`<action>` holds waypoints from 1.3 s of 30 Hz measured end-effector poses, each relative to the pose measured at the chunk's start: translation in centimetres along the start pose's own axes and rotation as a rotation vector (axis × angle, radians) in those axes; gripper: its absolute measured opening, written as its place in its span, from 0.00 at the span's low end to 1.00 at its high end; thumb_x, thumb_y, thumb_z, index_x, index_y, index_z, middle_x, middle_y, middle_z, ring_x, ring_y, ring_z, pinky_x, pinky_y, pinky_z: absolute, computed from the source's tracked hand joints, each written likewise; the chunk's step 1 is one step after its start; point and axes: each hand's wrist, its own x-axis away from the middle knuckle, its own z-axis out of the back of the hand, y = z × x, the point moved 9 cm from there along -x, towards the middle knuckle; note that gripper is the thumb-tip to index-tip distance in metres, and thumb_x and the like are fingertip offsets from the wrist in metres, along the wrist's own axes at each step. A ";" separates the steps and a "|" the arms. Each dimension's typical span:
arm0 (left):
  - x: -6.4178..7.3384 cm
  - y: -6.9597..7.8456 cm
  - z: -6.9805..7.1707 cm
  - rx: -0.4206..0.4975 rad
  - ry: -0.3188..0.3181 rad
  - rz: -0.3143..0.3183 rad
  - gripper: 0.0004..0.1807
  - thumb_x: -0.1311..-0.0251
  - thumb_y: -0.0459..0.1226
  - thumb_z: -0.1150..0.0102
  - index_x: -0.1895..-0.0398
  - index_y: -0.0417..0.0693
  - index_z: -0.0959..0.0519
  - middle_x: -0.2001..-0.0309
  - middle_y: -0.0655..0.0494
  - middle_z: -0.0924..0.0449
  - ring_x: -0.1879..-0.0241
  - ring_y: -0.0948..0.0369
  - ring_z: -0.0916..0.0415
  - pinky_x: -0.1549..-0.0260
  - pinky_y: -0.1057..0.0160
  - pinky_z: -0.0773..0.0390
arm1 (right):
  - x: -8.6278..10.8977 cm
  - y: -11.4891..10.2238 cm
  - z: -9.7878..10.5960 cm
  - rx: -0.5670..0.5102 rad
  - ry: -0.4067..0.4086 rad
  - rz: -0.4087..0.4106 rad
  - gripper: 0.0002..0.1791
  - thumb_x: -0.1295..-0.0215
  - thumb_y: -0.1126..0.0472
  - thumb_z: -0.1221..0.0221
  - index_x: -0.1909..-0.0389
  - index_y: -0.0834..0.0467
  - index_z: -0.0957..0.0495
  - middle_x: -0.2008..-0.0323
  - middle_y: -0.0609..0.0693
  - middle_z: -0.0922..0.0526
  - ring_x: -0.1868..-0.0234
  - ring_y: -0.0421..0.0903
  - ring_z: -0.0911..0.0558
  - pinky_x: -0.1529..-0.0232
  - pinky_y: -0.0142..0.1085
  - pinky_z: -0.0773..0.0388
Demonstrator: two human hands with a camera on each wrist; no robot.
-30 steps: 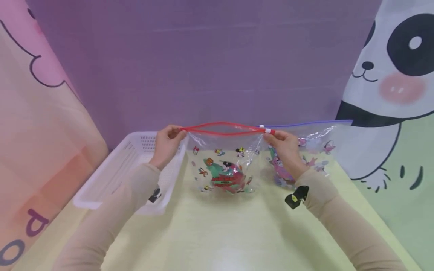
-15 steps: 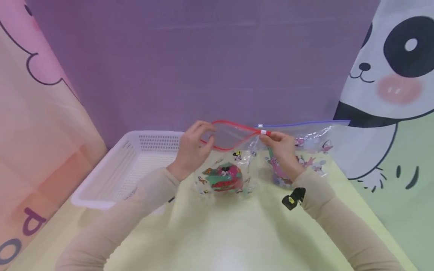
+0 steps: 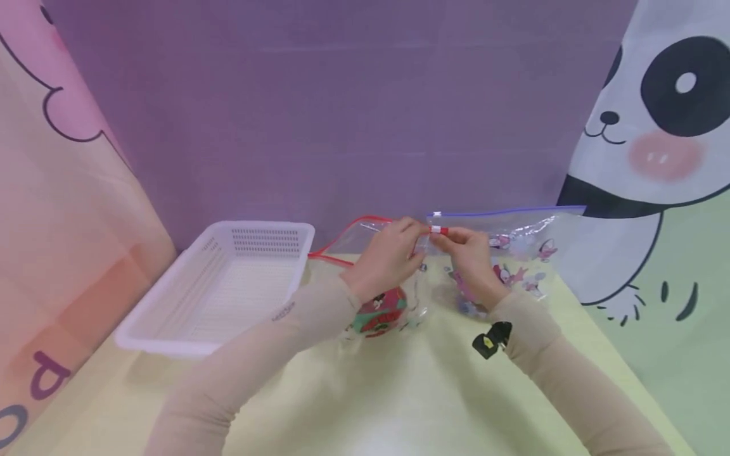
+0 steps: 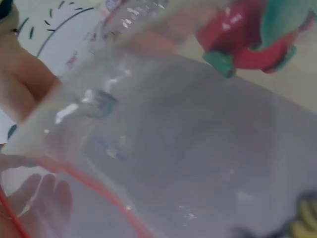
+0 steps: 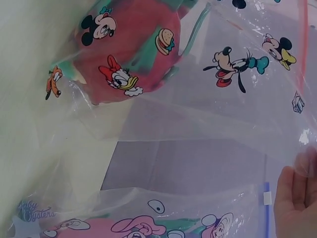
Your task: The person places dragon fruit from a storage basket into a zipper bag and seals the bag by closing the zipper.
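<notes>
A clear zip bag (image 3: 419,301) printed with cartoon figures hangs over the table, its red zip spread open on the left. Red and green objects (image 5: 133,54) lie in its bottom; the plastic and prints blur what they are. My right hand (image 3: 473,263) pinches the right end of the red zip, beside its white slider (image 3: 436,229). From the left, my left hand (image 3: 388,259) reaches across the bag's front, fingertips right at the slider and thumb apart below them. It hides part of the zip.
A white plastic basket (image 3: 131,332) stands on the left of the pale table (image 3: 342,405). Behind my right hand is a second clear bag with a blue zip (image 3: 513,210), pink and purple things inside. Printed cloths hang at both sides, purple cloth (image 3: 365,95) at the back.
My left hand has let go of the zip's left end and moved right, across the bag, to the slider. My right hand keeps its pinch. The bag's mouth has sagged on the left.
</notes>
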 end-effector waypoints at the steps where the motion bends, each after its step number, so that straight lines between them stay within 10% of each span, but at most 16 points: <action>1: -0.3 -0.2 -0.1 -0.016 0.007 -0.002 0.20 0.41 0.35 0.45 0.45 0.42 0.28 0.50 0.52 0.25 0.53 0.59 0.27 0.53 0.64 0.25 | 0.0 0.0 -0.1 -0.006 -0.008 0.001 0.21 0.44 0.54 0.37 0.53 0.62 0.24 0.58 0.48 0.19 0.60 0.39 0.27 0.64 0.27 0.29; 17: -2.7 -3.5 -0.8 0.167 0.021 0.122 0.17 0.45 0.41 0.39 0.52 0.49 0.21 0.53 0.56 0.20 0.54 0.61 0.23 0.56 0.66 0.24 | 0.7 -1.3 -1.4 0.086 -0.118 0.141 0.20 0.41 0.53 0.41 0.54 0.63 0.23 0.52 0.60 0.20 0.48 0.51 0.25 0.40 0.51 0.36; 28: -2.9 -5.1 -1.9 0.490 -0.039 0.289 0.13 0.51 0.40 0.34 0.61 0.48 0.17 0.61 0.56 0.18 0.62 0.63 0.23 0.66 0.72 0.23 | 0.9 -1.6 -1.4 0.134 -0.046 0.139 0.15 0.39 0.60 0.43 0.55 0.65 0.22 0.54 0.63 0.20 0.54 0.48 0.23 0.46 0.45 0.30; 39: -3.4 -5.3 -2.1 0.516 -0.042 0.327 0.08 0.50 0.38 0.34 0.66 0.48 0.15 0.66 0.57 0.15 0.65 0.65 0.23 0.69 0.72 0.25 | 1.0 -0.6 -0.9 0.032 0.049 0.100 0.19 0.42 0.54 0.39 0.56 0.64 0.22 0.59 0.50 0.16 0.64 0.33 0.22 0.50 0.37 0.27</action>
